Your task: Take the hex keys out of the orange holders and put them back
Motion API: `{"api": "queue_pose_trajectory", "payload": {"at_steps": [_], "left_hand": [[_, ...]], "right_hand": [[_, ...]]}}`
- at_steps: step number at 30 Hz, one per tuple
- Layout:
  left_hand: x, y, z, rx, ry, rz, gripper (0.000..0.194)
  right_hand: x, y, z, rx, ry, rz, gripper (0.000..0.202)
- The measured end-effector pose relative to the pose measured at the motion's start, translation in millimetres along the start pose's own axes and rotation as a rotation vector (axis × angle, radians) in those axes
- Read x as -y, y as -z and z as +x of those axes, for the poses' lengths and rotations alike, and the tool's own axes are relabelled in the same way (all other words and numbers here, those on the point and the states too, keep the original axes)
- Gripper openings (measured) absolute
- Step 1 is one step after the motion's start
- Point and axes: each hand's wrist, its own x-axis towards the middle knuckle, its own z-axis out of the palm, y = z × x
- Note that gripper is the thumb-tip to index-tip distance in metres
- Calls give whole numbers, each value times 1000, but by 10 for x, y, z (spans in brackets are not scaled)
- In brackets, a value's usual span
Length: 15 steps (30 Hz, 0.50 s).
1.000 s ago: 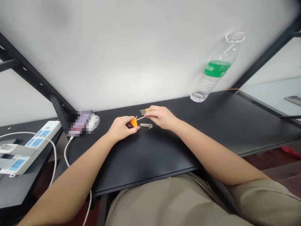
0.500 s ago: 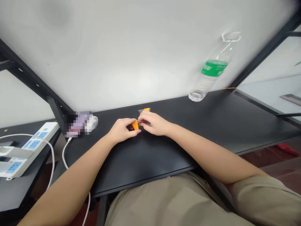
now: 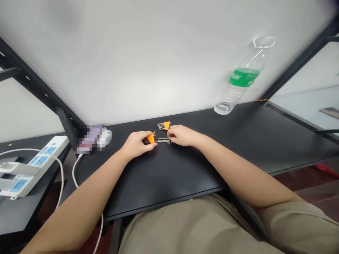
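Note:
My left hand (image 3: 136, 144) pinches an orange holder (image 3: 150, 138) above the black table, and a short metal key pokes out of its upper right side. To the right, loose silver L-shaped hex keys (image 3: 163, 141) lie on the table. My right hand (image 3: 180, 135) is closed at their right end, fingertips curled down; what it grips, if anything, is too small to make out. Just behind it lies a second orange holder (image 3: 166, 126) with several hex keys through it.
A clear bottle with a green label (image 3: 243, 77) stands at the back right against the white wall. At the left are a blurred-out item (image 3: 91, 138), a clear plastic wrapping (image 3: 106, 137), a white power strip (image 3: 39, 165) and a white cable (image 3: 62, 176).
My right hand has moved right, away from the orange holder in my left hand. The loose hex keys and the second holder now show more fully.

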Motion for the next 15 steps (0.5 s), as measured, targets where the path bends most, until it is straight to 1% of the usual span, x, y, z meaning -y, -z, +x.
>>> {"api": "queue_pose_trajectory", "payload": {"at_steps": [2, 4, 6, 7, 8, 9, 10, 13, 15], "left_hand": [[0, -2, -1, 2, 0, 3, 27], [7, -8, -1, 2, 1, 14, 28], [19, -14, 0, -6, -3, 24, 29], [26, -16, 1, -13, -5, 29, 29], [32, -18, 1, -20, -5, 34, 29], [38, -19, 2, -26, -4, 40, 28], [41, -19, 2, -30, 0, 44, 27], [41, -11, -1, -30, 10, 42, 25], [31, -2, -5, -36, 12, 32, 24]], "right_hand": [[2, 12, -4, 14, -53, -8, 12], [0, 35, -14, 43, -163, -44, 8], [-5, 61, -29, 70, -285, -95, 10], [-7, 73, -36, 72, -320, -105, 11], [-5, 83, -43, 60, -321, -93, 11], [2, 90, -48, 38, -285, -59, 11], [15, 95, -50, 7, -219, -9, 10], [93, 94, -44, -112, 26, 134, 12], [154, 80, -32, -188, 125, 172, 15]]}}
